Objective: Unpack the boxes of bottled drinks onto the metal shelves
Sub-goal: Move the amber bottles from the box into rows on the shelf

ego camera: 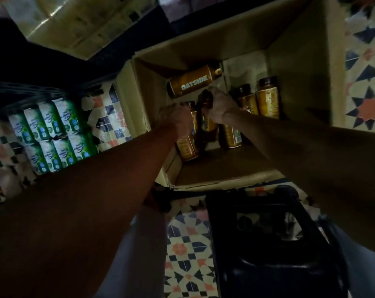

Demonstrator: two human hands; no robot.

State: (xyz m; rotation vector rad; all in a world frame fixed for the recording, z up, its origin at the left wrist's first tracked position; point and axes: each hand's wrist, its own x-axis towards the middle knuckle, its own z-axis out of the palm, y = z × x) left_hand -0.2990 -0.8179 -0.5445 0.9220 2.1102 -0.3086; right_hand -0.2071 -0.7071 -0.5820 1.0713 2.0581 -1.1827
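- Both hands are down inside the cardboard box (300,61). The right hand (221,108) is curled round the neck of the middle bottle (209,125). The left hand (176,118) looks clamped over the top of the near-left bottle (187,145), though blur hides its fingers.
- Each held bottle stands upright, its long axis pointing up toward the camera. The lift, as I judge it, goes straight up and out over the box's near wall.
- One lying bottle (193,82) rests on its side toward the box's far-left corner, cap aimed at the far wall. It sits just beyond both hands and nearer the right one, so that hand would reach it more easily.
- Other upright bottles (267,97) stand toward the box's right wall, close beside the right wrist.
- Outside the box, green cartons (53,134) sit to its left, a black crate (268,233) is at its near side, and the tiled floor (188,254) lies around it.
- No metal shelf can be made out plainly.
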